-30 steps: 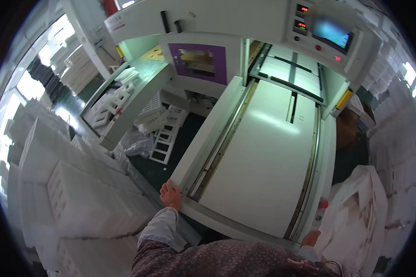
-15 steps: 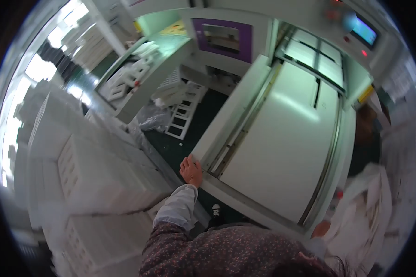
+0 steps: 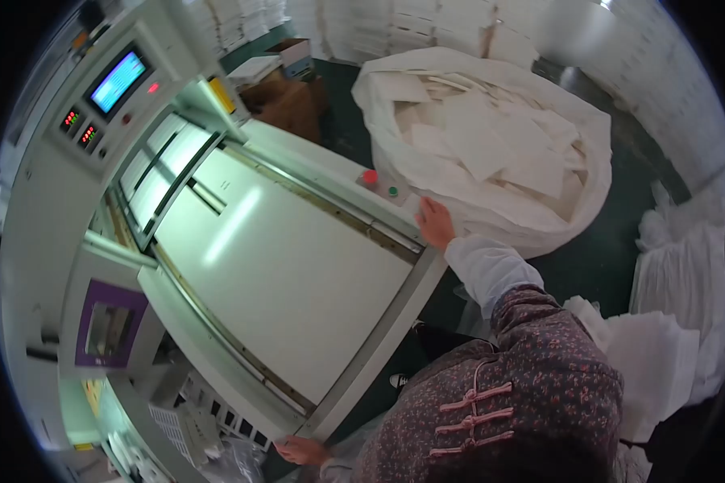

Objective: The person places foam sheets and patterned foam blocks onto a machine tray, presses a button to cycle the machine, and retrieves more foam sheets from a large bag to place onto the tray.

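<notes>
A large white sheet lies on the bed of a machine, between its side rails. My right hand rests on the near right corner of the machine frame, fingers stretched out and holding nothing. Just beyond those fingers are a green button and a red button. At the opposite near corner, my left hand touches the frame's edge with its fingers extended, low in the view. Neither hand touches the sheet.
A big white sack full of white offcut sheets stands beyond the right rail. The machine's lit screen is at upper left. White foam stacks stand at right, and cut white frames lie at lower left.
My view has swung to the right, bringing the sack and the buttons into sight. My left hand is still at its machine corner; my right hand now shows fully on the other corner.
</notes>
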### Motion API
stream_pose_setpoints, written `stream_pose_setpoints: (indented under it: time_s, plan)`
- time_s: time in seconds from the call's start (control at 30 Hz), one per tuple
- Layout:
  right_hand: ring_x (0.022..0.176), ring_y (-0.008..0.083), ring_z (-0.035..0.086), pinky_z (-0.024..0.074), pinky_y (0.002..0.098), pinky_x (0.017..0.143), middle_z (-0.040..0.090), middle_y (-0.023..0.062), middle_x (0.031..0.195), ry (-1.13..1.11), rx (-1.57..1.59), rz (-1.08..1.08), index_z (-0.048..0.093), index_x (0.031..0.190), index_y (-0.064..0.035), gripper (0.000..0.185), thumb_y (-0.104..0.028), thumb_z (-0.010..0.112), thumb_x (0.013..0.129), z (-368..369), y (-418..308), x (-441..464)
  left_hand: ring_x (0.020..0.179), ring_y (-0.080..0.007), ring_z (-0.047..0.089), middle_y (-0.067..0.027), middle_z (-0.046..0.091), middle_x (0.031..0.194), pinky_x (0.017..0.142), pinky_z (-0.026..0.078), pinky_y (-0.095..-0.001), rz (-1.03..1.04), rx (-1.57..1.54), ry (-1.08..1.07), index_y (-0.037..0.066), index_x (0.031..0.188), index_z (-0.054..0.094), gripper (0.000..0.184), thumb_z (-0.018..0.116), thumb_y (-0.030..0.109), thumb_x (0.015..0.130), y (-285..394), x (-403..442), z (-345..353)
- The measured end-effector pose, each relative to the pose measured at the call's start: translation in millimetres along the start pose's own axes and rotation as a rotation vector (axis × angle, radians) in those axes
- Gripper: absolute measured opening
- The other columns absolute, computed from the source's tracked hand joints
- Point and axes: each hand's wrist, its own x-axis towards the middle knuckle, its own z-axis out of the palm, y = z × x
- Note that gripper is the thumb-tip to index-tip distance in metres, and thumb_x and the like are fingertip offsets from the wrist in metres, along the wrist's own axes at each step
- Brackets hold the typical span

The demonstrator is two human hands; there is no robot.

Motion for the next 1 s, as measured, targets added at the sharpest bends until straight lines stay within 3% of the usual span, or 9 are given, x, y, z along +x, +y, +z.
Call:
stream_pose_setpoints:
  time_s: [0.13, 0.3, 0.43, 0.53, 0.57, 0.63, 0.7, 0.9, 1.0]
  plan:
    - [0.110, 0.0330, 0.046, 0.0356, 0.0394, 0.094, 0.048, 0.0176, 0.122, 0.044, 0.006, -0.015, 0.046, 0.119, 0.0007, 0.046, -0.026, 0.050, 0.082, -3, -18, 7, 0.111, -0.0369, 0.045, -0.0196, 0.044, 0.126, 0.094, 0.036, -0.0394, 0.241, 0.038, 0.058, 0.001, 0.128, 0.039, 0.044, 0.046, 0.023, 0.090, 94, 18, -19]
    - [0.105, 0.0302, 0.050, 0.0365, 0.0368, 0.092, 0.052, 0.0140, 0.118, 0.068, 0.138, -0.086, 0.049, 0.114, 0.0003, 0.038, -0.022, 0.049, 0.084, 2, -10, 16, 0.116, -0.0332, 0.043, -0.0195, 0.041, 0.129, 0.098, 0.034, -0.0390, 0.509, -0.486, -0.221, -0.001, 0.130, 0.035, 0.046, 0.048, 0.008, 0.087, 298, 6, -25]
    - [0.102, 0.0293, 0.053, 0.0402, 0.0356, 0.091, 0.056, 0.0136, 0.115, -0.379, 0.407, -0.324, 0.052, 0.116, -0.0005, 0.036, -0.021, 0.050, 0.086, 31, 59, 49, 0.117, -0.0309, 0.043, -0.0181, 0.043, 0.128, 0.099, 0.034, -0.0365, 0.707, -0.719, -0.498, -0.002, 0.128, 0.037, 0.042, 0.045, 0.003, 0.087, 455, -59, -21]
    - [0.108, 0.0278, 0.051, 0.0384, 0.0320, 0.095, 0.056, 0.0136, 0.116, -0.667, 0.770, 0.128, 0.049, 0.119, 0.0035, 0.041, -0.026, 0.046, 0.091, -40, 131, 106, 0.112, -0.0295, 0.045, -0.0182, 0.045, 0.124, 0.096, 0.036, -0.0360, 0.817, -0.804, -0.723, -0.002, 0.126, 0.040, 0.041, 0.044, 0.000, 0.085, 550, -133, 4]
    - [0.108, 0.0278, 0.051, 0.0384, 0.0320, 0.095, 0.056, 0.0136, 0.116, -0.661, 0.791, 0.138, 0.049, 0.119, 0.0035, 0.041, -0.026, 0.046, 0.091, -25, 178, 127, 0.109, -0.0280, 0.046, -0.0184, 0.046, 0.122, 0.094, 0.038, -0.0354, 0.696, -0.847, -0.848, -0.003, 0.124, 0.042, 0.041, 0.044, 0.000, 0.084, 581, -161, 7]
    - [0.118, 0.0356, 0.042, 0.0356, 0.0388, 0.096, 0.044, 0.0269, 0.124, -0.142, 0.317, 0.316, 0.038, 0.127, 0.0072, 0.060, -0.025, 0.058, 0.080, 21, 294, 169, 0.107, -0.0262, 0.047, -0.0178, 0.047, 0.121, 0.092, 0.039, -0.0338, 0.584, -0.876, -1.088, -0.003, 0.124, 0.042, 0.040, 0.043, 0.001, 0.085, 621, -203, 13]
    - [0.121, 0.0377, 0.038, 0.0334, 0.0406, 0.097, 0.040, 0.0266, 0.128, 0.063, -0.152, 0.427, 0.031, 0.132, 0.0054, 0.074, -0.028, 0.064, 0.074, 39, 392, 202, 0.108, -0.0255, 0.047, -0.0171, 0.047, 0.121, 0.092, 0.038, -0.0336, 0.582, -0.796, -1.154, -0.002, 0.124, 0.042, 0.039, 0.043, 0.001, 0.085, 659, -221, 18]
    - [0.108, 0.0355, 0.043, 0.0319, 0.0446, 0.095, 0.040, 0.0244, 0.123, -0.190, -0.523, 0.722, 0.017, 0.138, 0.0035, 0.091, -0.026, 0.069, 0.070, 44, 471, 204, 0.108, -0.0224, 0.048, -0.0146, 0.049, 0.120, 0.094, 0.038, -0.0323, 0.488, -0.646, -1.285, 0.000, 0.124, 0.041, 0.038, 0.043, 0.002, 0.087, 748, -249, 43]
    - [0.095, 0.0316, 0.046, 0.0367, 0.0406, 0.087, 0.044, 0.0185, 0.113, -0.169, -0.360, 0.781, 0.033, 0.129, 0.0023, 0.074, -0.023, 0.070, 0.070, 42, 471, 192, 0.107, -0.0216, 0.049, -0.0142, 0.049, 0.120, 0.094, 0.038, -0.0316, 0.392, -0.654, -1.284, 0.000, 0.124, 0.041, 0.038, 0.043, 0.002, 0.087, 780, -255, 57]
